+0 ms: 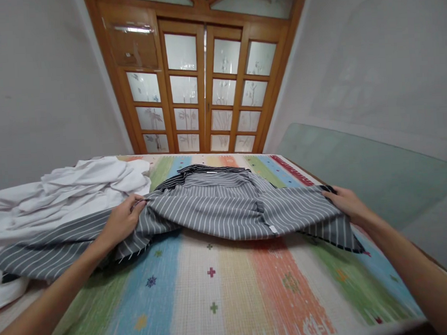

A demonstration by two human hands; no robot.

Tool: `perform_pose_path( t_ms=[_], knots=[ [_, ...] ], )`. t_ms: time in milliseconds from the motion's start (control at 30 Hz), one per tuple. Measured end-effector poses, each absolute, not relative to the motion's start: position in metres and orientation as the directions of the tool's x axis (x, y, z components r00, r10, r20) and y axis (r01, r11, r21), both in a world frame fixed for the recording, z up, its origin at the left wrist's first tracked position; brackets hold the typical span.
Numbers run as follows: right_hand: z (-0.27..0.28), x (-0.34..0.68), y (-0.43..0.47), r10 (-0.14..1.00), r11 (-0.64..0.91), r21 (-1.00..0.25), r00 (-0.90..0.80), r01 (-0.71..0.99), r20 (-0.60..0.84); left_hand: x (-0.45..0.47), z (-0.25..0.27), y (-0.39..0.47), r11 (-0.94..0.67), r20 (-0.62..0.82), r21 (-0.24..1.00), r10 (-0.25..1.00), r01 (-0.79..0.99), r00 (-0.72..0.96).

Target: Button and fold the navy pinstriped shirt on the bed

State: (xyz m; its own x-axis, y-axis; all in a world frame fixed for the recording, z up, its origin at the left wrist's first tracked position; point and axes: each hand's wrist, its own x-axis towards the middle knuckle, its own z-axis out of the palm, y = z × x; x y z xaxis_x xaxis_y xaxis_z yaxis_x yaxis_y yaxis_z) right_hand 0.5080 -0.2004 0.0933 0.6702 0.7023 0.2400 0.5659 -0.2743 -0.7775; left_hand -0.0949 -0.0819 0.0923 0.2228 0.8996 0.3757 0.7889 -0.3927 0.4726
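Two bare forearms reach forward from the lower corners over a surface spread with a colourful striped cover [200, 298], and a grey garment [218, 215] with thin white stripes stretches between the hands. The left hand [126, 218] is closed in a pinch, thumb against fingers, on the garment's cloth left of centre; the right hand [342, 201] pinches its dark edge at the far right. The garment lies across the middle of the cover, its near part drawn into a wide band, its darker striped collar [212, 168] at the far side, and one grey length trailing left past the left forearm. Just beside it on the left is a rumpled heap of white cloth [100, 186]. Beyond stand wooden doors [204, 83] with frosted panes, and a pale green panel [362, 167] leans at the right-hand wall [382, 54].
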Motion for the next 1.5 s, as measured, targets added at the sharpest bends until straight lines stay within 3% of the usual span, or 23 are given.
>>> perform_pose_path(
  t_ms=[100,233,300,433,533,600,700,733,800,933,1100,1167,1233,1333,1500],
  knots=[
    [0.083,0.504,-0.207,0.763,-0.370,-0.729,0.636,0.576,0.116,-0.100,0.072,-0.073,-0.463,0.250,0.386,0.885,0.798,0.393],
    [0.066,0.489,-0.216,0.871,-0.354,-0.875,0.458,0.329,-0.180,-0.088,0.051,-0.095,-0.664,0.422,0.229,0.727,0.712,0.542],
    [0.066,0.481,-0.212,0.876,-0.257,-0.935,0.468,0.246,-0.118,-0.074,0.050,-0.113,-0.738,0.457,0.138,0.640,0.661,0.618],
    [0.087,0.450,-0.187,0.798,0.084,-0.969,0.566,0.232,0.205,-0.041,0.053,-0.137,-0.858,0.345,0.058,0.497,0.510,0.796],
    [0.101,0.403,-0.173,0.818,0.233,-0.939,0.472,0.254,0.331,-0.018,0.046,-0.135,-0.856,0.304,0.089,0.510,0.509,0.805],
    [0.101,0.366,-0.170,0.881,0.223,-0.918,0.335,0.327,0.334,-0.006,0.039,-0.129,-0.839,0.281,0.106,0.540,0.534,0.793],
    [0.087,0.321,-0.172,0.990,0.131,-0.812,-0.125,0.569,0.072,0.007,0.035,-0.125,-0.823,0.220,0.166,0.568,0.543,0.794],
    [0.080,0.311,-0.174,0.959,0.142,-0.762,-0.279,0.632,-0.053,0.009,0.037,-0.126,-0.818,0.195,0.219,0.571,0.532,0.798],
    [0.067,0.300,-0.174,0.876,0.164,-0.692,-0.426,0.703,-0.225,0.012,0.046,-0.133,-0.792,0.137,0.360,0.568,0.494,0.811],
    [0.057,0.299,-0.170,0.826,0.116,-0.743,-0.480,0.660,-0.297,0.010,0.072,-0.156,-0.726,-0.019,0.556,0.476,0.405,0.879],
    [0.077,0.301,-0.174,0.862,0.012,-0.943,-0.482,0.333,-0.159,0.011,0.087,-0.169,-0.653,-0.134,0.696,0.290,0.298,0.948],
    [0.085,0.298,-0.179,0.895,0.014,-0.976,-0.437,0.218,-0.085,0.014,0.088,-0.165,-0.658,-0.125,0.673,0.349,0.338,0.929],
    [0.089,0.294,-0.183,0.892,0.037,-0.981,-0.448,0.189,-0.052,0.018,0.088,-0.157,-0.704,-0.083,0.576,0.454,0.414,0.887],
    [0.086,0.283,-0.190,0.830,0.126,-0.948,-0.555,0.293,-0.061,0.027,0.086,-0.141,-0.744,-0.042,0.475,0.514,0.470,0.857],
    [0.077,0.263,-0.204,0.752,0.344,-0.795,-0.654,0.500,-0.086,0.049,0.079,-0.120,-0.689,0.063,0.496,0.635,0.528,0.770]
  ],
)
